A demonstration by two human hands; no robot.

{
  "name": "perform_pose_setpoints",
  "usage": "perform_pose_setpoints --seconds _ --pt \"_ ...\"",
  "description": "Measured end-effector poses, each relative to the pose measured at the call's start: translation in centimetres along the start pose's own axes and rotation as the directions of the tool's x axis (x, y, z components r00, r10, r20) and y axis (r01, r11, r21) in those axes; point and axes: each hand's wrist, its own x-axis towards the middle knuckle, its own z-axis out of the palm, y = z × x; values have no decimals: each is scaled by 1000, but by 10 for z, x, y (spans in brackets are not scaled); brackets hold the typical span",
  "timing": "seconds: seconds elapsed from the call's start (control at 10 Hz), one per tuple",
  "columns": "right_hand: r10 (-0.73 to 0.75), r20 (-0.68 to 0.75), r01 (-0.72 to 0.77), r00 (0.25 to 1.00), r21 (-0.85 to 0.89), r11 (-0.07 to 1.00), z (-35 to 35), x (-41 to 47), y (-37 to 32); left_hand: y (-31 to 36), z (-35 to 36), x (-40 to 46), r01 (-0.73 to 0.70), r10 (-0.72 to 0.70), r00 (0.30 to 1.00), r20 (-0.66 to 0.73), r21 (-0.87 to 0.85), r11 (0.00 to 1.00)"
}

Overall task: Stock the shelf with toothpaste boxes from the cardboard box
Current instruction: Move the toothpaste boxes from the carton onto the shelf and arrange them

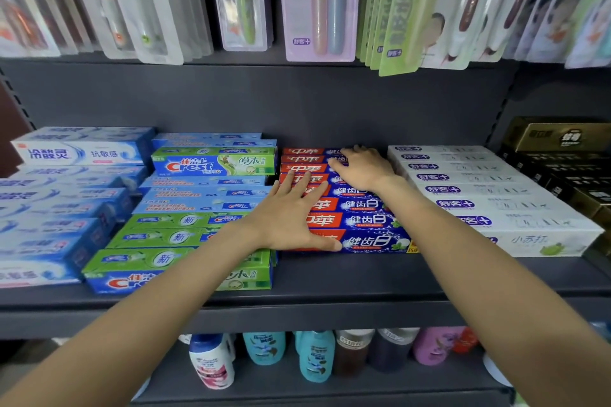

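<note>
"Crest" reads on green-blue toothpaste boxes at 9 o'clock. "健齿白" on red-blue boxes at centre. "冷酸灵 抗敏感" on blue-white box at 10 o'clock.

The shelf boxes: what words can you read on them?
"Crest" on the green and blue boxes.
"中華" and "健齿白" on the red and blue boxes under both hands.
"抗敏感" on the pale blue box.
Bottle labels below: too blurred.
</note>
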Motion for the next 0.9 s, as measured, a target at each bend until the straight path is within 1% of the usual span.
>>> perform_pose_setpoints --seconds 0.1,0.2,0.4,0.5,0.9 --pt "-13 -8 13 1000 -14 1000 1 -1 -2 -1 0 1 -1 1 1000 0 -6 1000" --pt "-2 -42 -1 999 -84 996 1 1 -3 0 -1 2 -1 0 1000 -5 -13 1000" --pt "15 -4 -15 1000 -61 998 -2 1 0 -2 0 2 -2 2 1000 -19 -31 1000" --pt "21 17 -20 1000 -84 996 -6 -2 2 -1 1 1 0 -1 1000 -18 -25 1000" --pt "84 -10 -84 996 -37 996 -4 -5 -1 1 -1 1 14 -14 1000 -12 -13 1000"
